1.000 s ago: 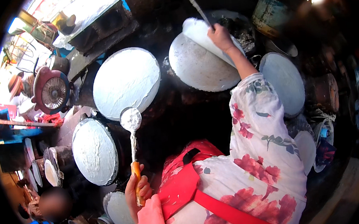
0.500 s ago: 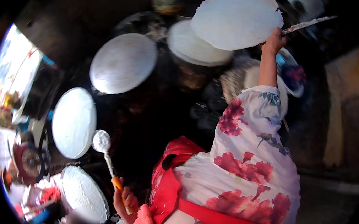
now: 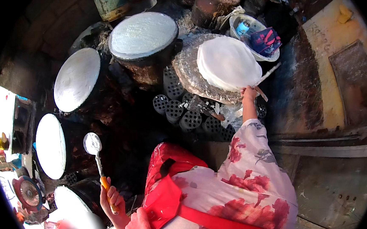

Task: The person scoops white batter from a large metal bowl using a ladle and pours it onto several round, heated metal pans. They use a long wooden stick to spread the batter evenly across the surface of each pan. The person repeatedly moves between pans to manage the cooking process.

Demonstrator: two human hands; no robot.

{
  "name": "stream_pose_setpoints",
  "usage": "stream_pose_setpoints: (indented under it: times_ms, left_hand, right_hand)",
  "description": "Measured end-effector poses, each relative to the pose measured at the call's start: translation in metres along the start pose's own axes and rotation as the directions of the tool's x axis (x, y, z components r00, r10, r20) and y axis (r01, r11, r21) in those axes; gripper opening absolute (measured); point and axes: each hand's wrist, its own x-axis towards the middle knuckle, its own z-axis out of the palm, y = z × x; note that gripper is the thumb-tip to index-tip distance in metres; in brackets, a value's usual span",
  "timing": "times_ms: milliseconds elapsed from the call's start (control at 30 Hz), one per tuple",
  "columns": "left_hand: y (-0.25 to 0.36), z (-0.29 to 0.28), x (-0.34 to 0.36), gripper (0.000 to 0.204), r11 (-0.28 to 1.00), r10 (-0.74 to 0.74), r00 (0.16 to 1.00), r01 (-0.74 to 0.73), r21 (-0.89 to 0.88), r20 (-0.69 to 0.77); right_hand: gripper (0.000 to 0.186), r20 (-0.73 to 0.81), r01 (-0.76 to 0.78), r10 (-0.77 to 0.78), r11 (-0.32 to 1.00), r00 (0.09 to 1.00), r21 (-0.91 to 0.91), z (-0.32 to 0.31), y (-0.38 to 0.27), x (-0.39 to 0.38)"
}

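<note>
My left hand (image 3: 113,200) is closed round the orange and wooden handle of a ladle (image 3: 93,144), whose round head is coated in white batter. At the end of my outstretched arm, my right hand (image 3: 249,94) is closed at the near edge of a thin white round flatbread (image 3: 229,64). A narrow batter-crusted stick (image 3: 270,73) shows beside that hand, and its fingers appear wrapped on it. The flatbread lies on a large round mat (image 3: 189,73); whether others lie under it I cannot tell.
Round griddles with white tops stand in an arc: one at the back (image 3: 143,34), others to the left (image 3: 77,79), (image 3: 50,146), (image 3: 77,207). Perforated coal briquettes (image 3: 174,108) sit below the mat. A pale basin (image 3: 232,24) holds a blue cup and a dark pouch. Boards stand at right.
The flatbread, held up in the air over a back griddle before, now lies on the round mat. My right hand came down with it. My left hand still holds the ladle; the view has turned right.
</note>
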Motion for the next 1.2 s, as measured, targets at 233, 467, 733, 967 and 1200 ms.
stream_pose_setpoints:
  times_ms: [233,467,733,967,1200]
  left_hand:
    - [-0.004,0.005,0.003,0.042,0.958,-0.073,0.987,0.109,-0.267,0.142]
    - [0.012,-0.006,0.015,0.036,0.919,-0.024,0.982,0.096,-0.383,0.188]
    - [0.02,0.002,0.025,0.029,0.683,0.46,0.876,-0.245,0.688,-0.144]
    - [0.085,0.054,0.072,0.029,0.981,0.06,0.991,-0.081,0.178,0.122]
    - [0.12,0.161,0.183,0.023,0.884,0.037,0.988,-0.103,0.456,0.151]
  right_hand:
    - [0.023,0.197,0.018,-0.01,0.999,0.98,-0.041,0.001,0.031,-0.023]
    - [0.041,0.342,0.5,-0.396,0.808,0.852,-0.31,0.023,0.019,-0.136]
    - [0.036,0.962,0.809,-0.163,0.582,0.22,-0.086,0.117,0.021,-0.322]
    - [0.025,0.99,0.575,0.103,0.806,0.1,-0.142,0.171,0.025,-0.388]
    - [0.024,0.989,0.468,0.061,0.876,0.138,-0.12,0.3,0.006,-0.392]
